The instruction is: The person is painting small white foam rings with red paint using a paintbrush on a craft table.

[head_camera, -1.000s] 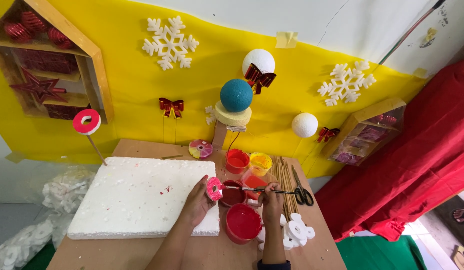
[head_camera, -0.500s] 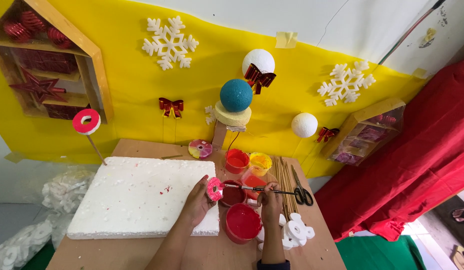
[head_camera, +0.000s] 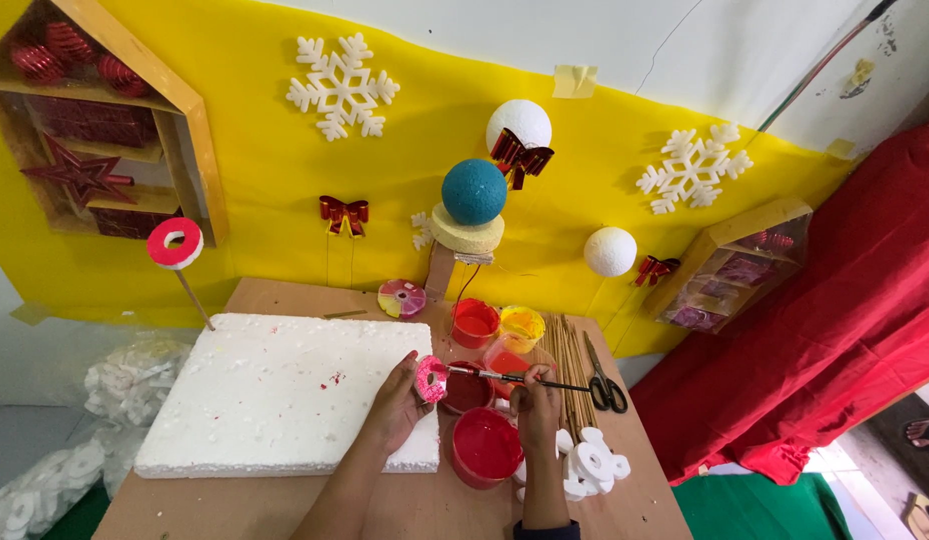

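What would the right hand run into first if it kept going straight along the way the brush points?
The right hand aims its paintbrush leftward, with the tip at the pink foam ring held by the left hand. So the ring comes first, though depth is hard to judge.

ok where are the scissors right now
In the head view the scissors lie on the right side of the table, just right of the bundle of wooden sticks and beyond the right hand holding the paintbrush.
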